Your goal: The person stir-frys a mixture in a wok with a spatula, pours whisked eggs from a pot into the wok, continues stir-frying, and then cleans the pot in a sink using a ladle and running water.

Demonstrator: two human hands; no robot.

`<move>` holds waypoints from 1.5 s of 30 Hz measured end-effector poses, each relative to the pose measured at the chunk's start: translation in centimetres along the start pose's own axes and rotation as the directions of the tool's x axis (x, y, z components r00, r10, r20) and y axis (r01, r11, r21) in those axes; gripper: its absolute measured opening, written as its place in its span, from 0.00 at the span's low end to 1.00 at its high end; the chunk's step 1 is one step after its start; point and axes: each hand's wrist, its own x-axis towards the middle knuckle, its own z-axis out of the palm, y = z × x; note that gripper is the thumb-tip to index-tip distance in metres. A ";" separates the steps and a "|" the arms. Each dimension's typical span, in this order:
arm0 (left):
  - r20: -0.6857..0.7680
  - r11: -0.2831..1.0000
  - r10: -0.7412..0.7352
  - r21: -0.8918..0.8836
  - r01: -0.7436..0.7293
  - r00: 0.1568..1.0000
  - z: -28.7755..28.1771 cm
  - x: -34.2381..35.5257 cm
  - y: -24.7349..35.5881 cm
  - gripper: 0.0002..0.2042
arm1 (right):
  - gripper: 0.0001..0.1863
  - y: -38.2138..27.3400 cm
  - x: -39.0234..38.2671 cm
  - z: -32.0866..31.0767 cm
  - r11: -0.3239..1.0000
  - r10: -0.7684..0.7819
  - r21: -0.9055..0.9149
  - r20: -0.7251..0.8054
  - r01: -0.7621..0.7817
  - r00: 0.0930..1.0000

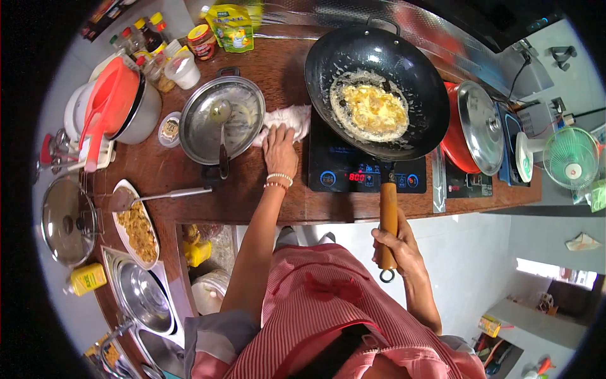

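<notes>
My right hand (pixel 398 243) is wrapped round the wooden handle (pixel 388 218) of a black wok (pixel 322 82). The wok sits tilted over the induction cooker (pixel 366 180), whose red display is lit. Inside it, yellow egg (pixel 375 108) bubbles in foamy oil. My left hand (pixel 279 150), with two bead bracelets at the wrist, presses its bent fingers onto a pale cloth (pixel 293 120) on the counter, gripping it. Beside the cloth stands a steel pan (pixel 189 136) smeared with yellow liquid. A ladle (pixel 223 148) rests in that pan, its handle over the near rim.
Left lie an oval plate of cooked food (pixel 149 218) with a spatula (pixel 170 195) across it, a glass lid (pixel 68 221) and a sink (pixel 136 297). Sauce bottles (pixel 148 38) and a red colander (pixel 113 91) stand behind. A red lidded pot (pixel 457 136) and green fan (pixel 571 158) are right.
</notes>
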 end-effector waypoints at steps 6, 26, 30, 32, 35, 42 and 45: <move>0.030 0.998 -0.007 0.064 0.005 1.000 -2.9 -8.2 2.0 0.17 | 0.38 0.2 0.3 -1.5 0.992 -0.015 0.125 0.168 -0.006 0.986; 0.132 0.995 0.076 -0.075 -0.067 0.988 -0.1 -17.3 15.9 0.17 | 0.21 13.0 1.5 -9.3 0.999 0.054 -0.006 0.171 -0.054 0.984; 0.317 0.950 0.304 -0.035 -0.309 0.899 1.9 -15.6 23.0 0.19 | 0.20 13.8 1.0 -12.3 0.999 0.042 0.014 0.063 -0.043 0.997; 0.251 0.931 0.366 -0.107 -0.350 0.896 4.0 -15.5 25.6 0.17 | 0.18 14.1 0.0 -13.8 1.000 0.019 0.024 -0.002 -0.019 1.000; 0.230 0.887 0.457 -0.198 -0.418 0.859 6.9 -15.0 29.1 0.16 | 0.18 15.5 -1.6 -16.0 1.000 0.012 -0.014 -0.117 -0.014 0.993; 0.231 0.771 0.479 -0.571 -0.280 0.847 8.0 -13.9 30.9 0.11 | 0.18 17.7 -4.4 -16.8 0.994 0.046 -0.085 -0.196 -0.064 0.980; 0.506 0.654 0.381 -0.739 0.161 0.773 4.3 -14.8 29.6 0.10 | 0.21 17.6 -3.8 -15.8 0.993 -0.115 -0.055 -0.323 0.102 0.940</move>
